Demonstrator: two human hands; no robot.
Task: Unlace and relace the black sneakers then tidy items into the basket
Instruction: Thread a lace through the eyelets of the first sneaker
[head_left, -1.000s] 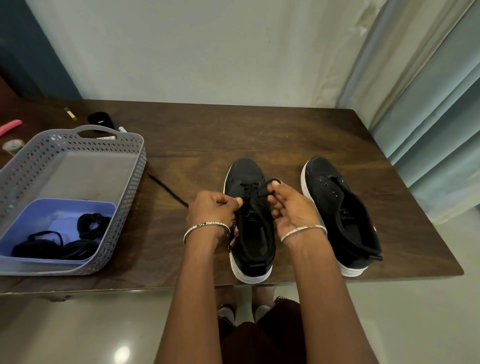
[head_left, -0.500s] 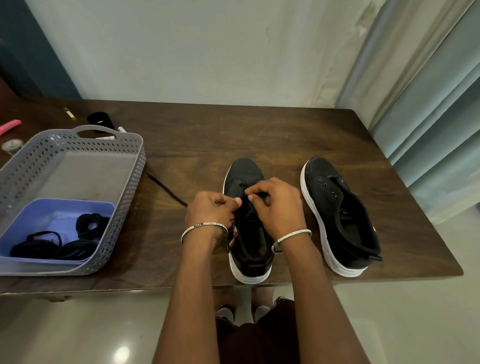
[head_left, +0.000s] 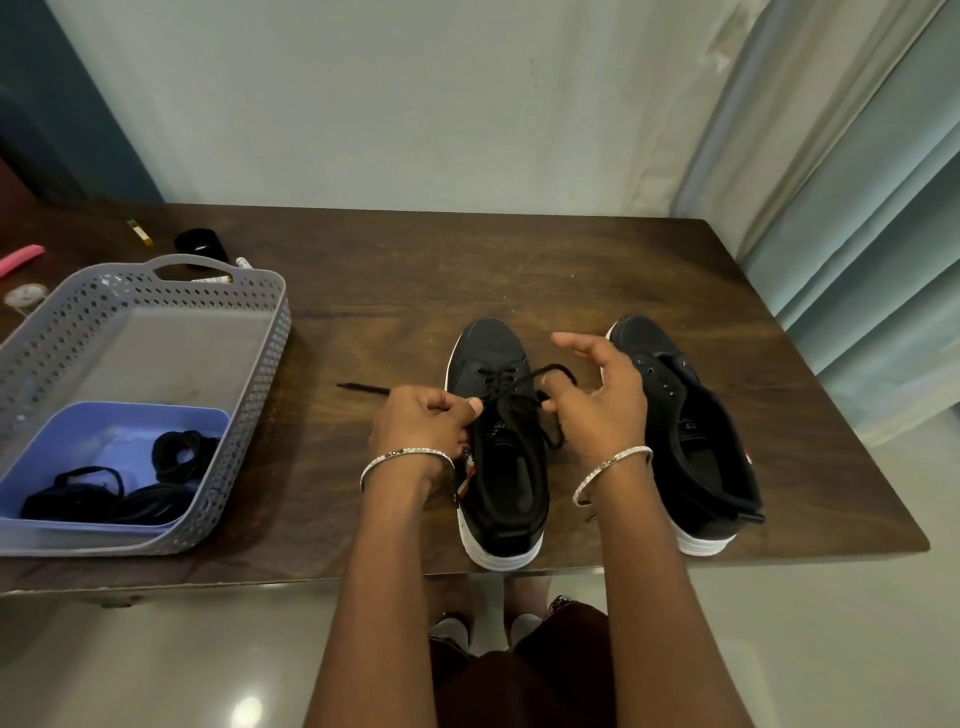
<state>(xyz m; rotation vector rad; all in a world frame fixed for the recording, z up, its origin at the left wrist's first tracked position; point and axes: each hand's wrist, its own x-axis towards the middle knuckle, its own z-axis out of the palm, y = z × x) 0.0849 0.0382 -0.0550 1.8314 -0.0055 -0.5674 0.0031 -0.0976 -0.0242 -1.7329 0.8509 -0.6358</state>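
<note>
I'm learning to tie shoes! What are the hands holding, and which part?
Both pinch the black lace of the laced sneaker: left hand on its left strand, right hand on its right strand, beside the eyelets.

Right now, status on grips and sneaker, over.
Left-hand grip and right-hand grip each pinch the black shoelace. Left black white-soled sneaker partly laced. Nothing blocking; grey perforated plastic basket sits left.

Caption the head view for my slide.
Left hand and right hand hold a lace on one black sneaker; the other sneaker sits unlaced.
</note>
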